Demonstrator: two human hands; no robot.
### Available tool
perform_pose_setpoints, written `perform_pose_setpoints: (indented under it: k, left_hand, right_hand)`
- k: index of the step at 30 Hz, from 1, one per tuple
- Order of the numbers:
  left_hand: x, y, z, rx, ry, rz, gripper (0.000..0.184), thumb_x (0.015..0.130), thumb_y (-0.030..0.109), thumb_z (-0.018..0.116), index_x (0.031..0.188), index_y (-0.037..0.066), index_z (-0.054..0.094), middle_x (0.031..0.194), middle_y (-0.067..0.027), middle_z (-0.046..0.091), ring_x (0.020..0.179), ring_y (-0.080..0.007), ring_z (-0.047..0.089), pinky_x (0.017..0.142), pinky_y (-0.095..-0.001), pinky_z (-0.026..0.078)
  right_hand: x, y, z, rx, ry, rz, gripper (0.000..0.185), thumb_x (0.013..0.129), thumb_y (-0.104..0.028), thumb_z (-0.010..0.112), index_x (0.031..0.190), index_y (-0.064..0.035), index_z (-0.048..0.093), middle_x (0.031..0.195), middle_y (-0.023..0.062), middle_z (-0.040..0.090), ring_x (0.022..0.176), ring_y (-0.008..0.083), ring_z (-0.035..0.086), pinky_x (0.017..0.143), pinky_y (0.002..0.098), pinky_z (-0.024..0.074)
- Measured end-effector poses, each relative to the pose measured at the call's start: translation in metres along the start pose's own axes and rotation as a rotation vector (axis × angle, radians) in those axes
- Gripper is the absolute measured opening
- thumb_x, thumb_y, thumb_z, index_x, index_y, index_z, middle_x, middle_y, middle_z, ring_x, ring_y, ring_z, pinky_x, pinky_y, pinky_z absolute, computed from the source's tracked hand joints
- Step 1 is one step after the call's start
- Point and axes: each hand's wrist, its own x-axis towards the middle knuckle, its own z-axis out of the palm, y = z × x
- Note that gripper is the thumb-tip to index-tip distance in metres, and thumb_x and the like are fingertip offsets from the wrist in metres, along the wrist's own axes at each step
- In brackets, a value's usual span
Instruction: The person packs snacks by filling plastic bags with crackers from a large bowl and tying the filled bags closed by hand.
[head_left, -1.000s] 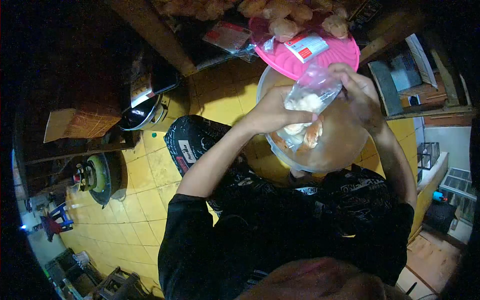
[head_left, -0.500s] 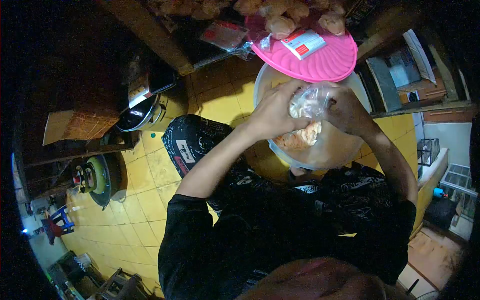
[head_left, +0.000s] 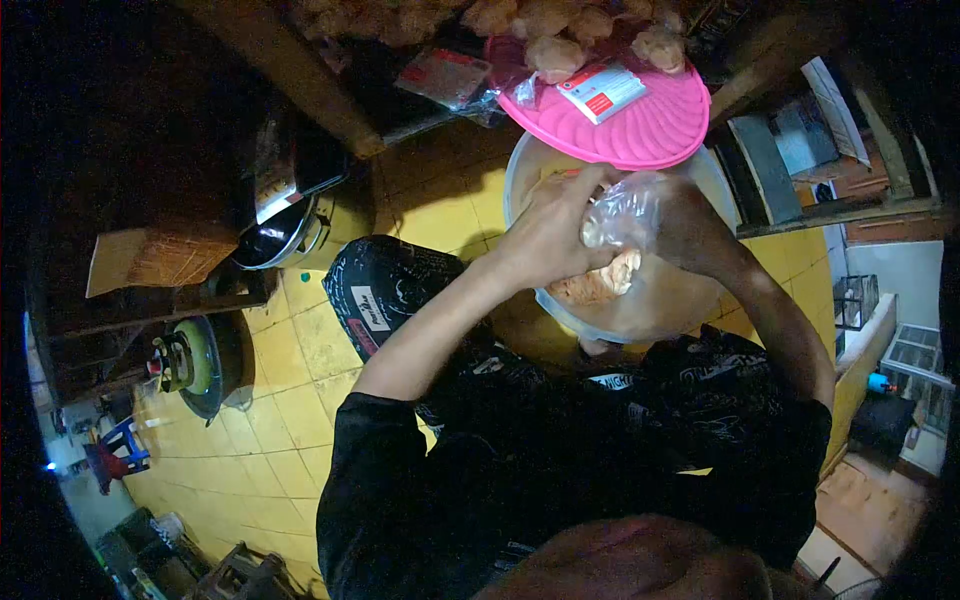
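Note:
Over a large translucent tub (head_left: 690,305), a clear plastic bag (head_left: 625,207) with pale pieces in it is between my two hands. My left hand (head_left: 553,226) grips the bag's left side, its thumb reaching under toward the right. At the bag's right side, my right hand (head_left: 692,228) is closed, its fingertips mostly hidden in shadow. Pale and orange-brown food pieces (head_left: 592,283) show just below the left thumb inside the tub; their exact kind is unclear. Behind the tub, a pink plastic lid (head_left: 640,140) carries a white-and-red packet (head_left: 603,92).
Several filled bags (head_left: 556,58) lie on and behind the pink lid. A red packet (head_left: 445,76) lies left of it. A metal pot (head_left: 300,235) and a cardboard box (head_left: 160,258) are at the left. Wooden shelving (head_left: 830,215) borders the right side. Yellow tiles (head_left: 290,400) cover the floor.
My right hand has shifted slightly, and its fingers have gone further behind the bag. The left hand has moved a little down and left. The view has shifted slightly.

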Motion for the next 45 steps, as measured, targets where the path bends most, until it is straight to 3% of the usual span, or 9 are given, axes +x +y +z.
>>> perform_pose_setpoints:
  k: [7,9,12,20,31,34,35,38,45]
  left_hand:
    - [0.001,-0.01,0.0,-0.018,-0.002,0.012,0.075,0.065,0.015,0.077,0.129,0.0,0.042,0.11,-0.0228,0.06,0.101,-0.0376,0.06,0.088,-0.0418,0.046]
    - [-0.001,-0.017,-0.002,-0.031,0.001,-0.017,0.071,0.066,0.017,0.077,0.127,0.0,0.044,0.109,-0.0232,0.061,0.1,-0.0373,0.06,0.087,-0.0413,0.047]
    - [-0.001,-0.02,-0.009,-0.032,0.057,-0.171,0.057,0.072,0.024,0.075,0.12,0.002,0.053,0.102,-0.0222,0.063,0.095,-0.038,0.061,0.085,-0.0406,0.047]
    - [-0.004,-0.009,-0.003,-0.617,0.104,-0.3,0.022,0.089,0.02,0.061,0.101,0.003,0.065,0.093,-0.0061,0.067,0.083,-0.012,0.061,0.075,-0.0303,0.048]
    - [-0.001,-0.009,0.019,-0.608,-0.195,-0.205,0.031,0.086,0.023,0.062,0.108,0.003,0.066,0.099,-0.0073,0.066,0.09,-0.0145,0.059,0.083,-0.0282,0.045]
    - [-0.003,-0.012,0.017,-0.598,-0.264,-0.28,0.033,0.086,0.024,0.063,0.113,0.004,0.064,0.107,-0.0068,0.062,0.094,-0.0149,0.057,0.083,-0.0287,0.044]
    - [-0.003,-0.005,0.014,-0.69,-0.276,-0.269,0.029,0.085,0.025,0.065,0.104,0.003,0.064,0.103,-0.0067,0.062,0.092,-0.0154,0.056,0.083,-0.0293,0.044]
    - [-0.004,0.005,0.015,-0.714,-0.264,-0.229,0.026,0.083,0.025,0.068,0.093,0.002,0.063,0.097,-0.0062,0.062,0.09,-0.0158,0.056,0.082,-0.0299,0.044]
    - [0.0,-0.004,0.013,-0.418,-0.252,-0.198,0.029,0.078,0.024,0.068,0.096,0.002,0.066,0.103,-0.0061,0.063,0.094,-0.0168,0.058,0.086,-0.0304,0.043]
  right_hand:
    - [-0.003,0.014,-0.004,-0.073,-0.102,0.053,0.027,0.077,-0.02,0.066,0.09,0.0028,0.062,0.086,0.0163,0.065,0.081,0.0292,0.064,0.078,0.038,0.0502]
    - [-0.003,0.011,-0.009,0.33,0.266,-0.007,0.028,0.079,-0.023,0.067,0.088,0.0026,0.061,0.094,0.0151,0.062,0.086,0.0249,0.062,0.078,0.0343,0.0492]
    - [-0.003,0.003,-0.032,0.396,0.347,0.065,0.025,0.081,-0.021,0.067,0.086,0.0018,0.058,0.098,0.0143,0.059,0.091,0.0216,0.059,0.079,0.0314,0.0471]
    - [-0.001,0.0,-0.005,0.1,0.127,-0.097,0.036,0.088,-0.03,0.059,0.108,-0.0001,0.058,0.101,0.0129,0.06,0.096,0.0232,0.058,0.088,0.0348,0.0435]
    - [0.008,-0.006,0.0,1.35,0.048,0.453,0.046,0.098,-0.036,0.04,0.129,-0.0027,0.046,0.112,0.0109,0.061,0.107,0.0204,0.057,0.095,0.0309,0.0437]
    - [0.012,-0.03,-0.013,1.209,-0.075,0.33,0.061,0.092,-0.051,0.044,0.124,0.0006,0.051,0.128,0.0149,0.052,0.117,0.0252,0.051,0.098,0.0367,0.0405]
    - [0.01,-0.021,0.001,0.853,-0.126,0.091,0.051,0.098,-0.04,0.039,0.128,0.0004,0.046,0.12,0.0122,0.057,0.112,0.0196,0.054,0.097,0.0315,0.0425]
    - [0.013,-0.027,-0.006,0.777,-0.193,0.145,0.058,0.091,-0.046,0.049,0.123,0.0012,0.051,0.13,0.0139,0.051,0.121,0.0248,0.048,0.101,0.0369,0.0382]
    - [0.017,-0.021,-0.002,1.215,-0.073,0.387,0.059,0.097,-0.049,0.037,0.126,0.0005,0.05,0.115,0.011,0.059,0.107,0.0187,0.056,0.09,0.0287,0.0459]
